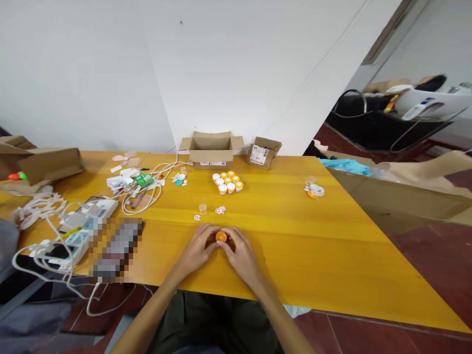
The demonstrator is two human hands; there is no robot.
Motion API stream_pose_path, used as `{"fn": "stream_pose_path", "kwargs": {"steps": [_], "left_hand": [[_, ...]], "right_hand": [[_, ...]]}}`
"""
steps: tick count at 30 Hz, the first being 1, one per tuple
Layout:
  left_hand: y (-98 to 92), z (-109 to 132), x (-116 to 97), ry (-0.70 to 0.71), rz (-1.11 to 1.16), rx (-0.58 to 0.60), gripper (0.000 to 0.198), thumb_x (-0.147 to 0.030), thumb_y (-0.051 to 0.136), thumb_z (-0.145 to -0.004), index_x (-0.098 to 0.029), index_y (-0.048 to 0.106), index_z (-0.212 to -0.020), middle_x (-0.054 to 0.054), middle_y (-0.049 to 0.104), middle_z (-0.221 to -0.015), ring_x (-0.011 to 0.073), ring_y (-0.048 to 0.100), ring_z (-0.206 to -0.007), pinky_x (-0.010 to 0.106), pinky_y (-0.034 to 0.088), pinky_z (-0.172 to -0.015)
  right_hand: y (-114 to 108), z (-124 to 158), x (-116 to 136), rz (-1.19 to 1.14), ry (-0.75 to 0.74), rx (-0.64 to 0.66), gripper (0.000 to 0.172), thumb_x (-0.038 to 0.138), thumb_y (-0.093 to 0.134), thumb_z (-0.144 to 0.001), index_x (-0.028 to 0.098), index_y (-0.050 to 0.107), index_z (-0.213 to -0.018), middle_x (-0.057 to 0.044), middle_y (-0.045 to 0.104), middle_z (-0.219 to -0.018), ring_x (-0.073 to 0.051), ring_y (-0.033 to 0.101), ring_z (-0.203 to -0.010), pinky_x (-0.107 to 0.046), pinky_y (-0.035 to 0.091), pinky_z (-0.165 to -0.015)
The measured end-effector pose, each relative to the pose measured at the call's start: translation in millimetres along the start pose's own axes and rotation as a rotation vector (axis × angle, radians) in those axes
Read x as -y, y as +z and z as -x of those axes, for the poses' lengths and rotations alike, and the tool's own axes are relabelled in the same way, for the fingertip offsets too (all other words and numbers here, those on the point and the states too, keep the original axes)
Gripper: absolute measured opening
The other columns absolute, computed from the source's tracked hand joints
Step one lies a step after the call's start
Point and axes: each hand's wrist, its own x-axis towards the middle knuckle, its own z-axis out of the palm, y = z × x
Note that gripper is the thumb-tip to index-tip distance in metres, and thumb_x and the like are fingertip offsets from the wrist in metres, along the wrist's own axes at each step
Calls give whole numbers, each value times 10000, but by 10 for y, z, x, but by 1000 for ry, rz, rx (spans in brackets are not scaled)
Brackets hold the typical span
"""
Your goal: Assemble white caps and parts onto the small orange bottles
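Near the front of the wooden table, my left hand (201, 247) and my right hand (238, 246) meet around a small round orange lid (221, 237). Fingers of both hands are closed on its edges, one hand on each side. Just beyond them stands a small clear cup (202, 209), with a white spotted piece (197, 217) beside it. More white pieces with dark spots (220, 210) lie a little to the right. Farther back, several small jars with orange-and-white lids (227, 181) are grouped together.
An open cardboard box (212, 150) and a smaller box (263, 153) stand against the wall. Power strips (83, 238), white cables (158, 196) and a pixelated dark object (118, 248) occupy the left. Another clear cup with loose pieces (315, 189) lies to the right.
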Motion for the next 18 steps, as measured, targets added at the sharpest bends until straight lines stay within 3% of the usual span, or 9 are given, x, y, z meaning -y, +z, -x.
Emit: {"fn": "stream_pose_path", "kwargs": {"steps": [18], "left_hand": [[8,-9,2,17,17,-13,250,-232,606,-916,-257,640,-1163,58,658,-1116,215,601,-1069,361,480,-988]], "right_hand": [[55,5,-71,-19,25,-41,157,284,564,-884,264,689,-977,-52,723,-965,-238,671,-895,-369,555,-834]]}}
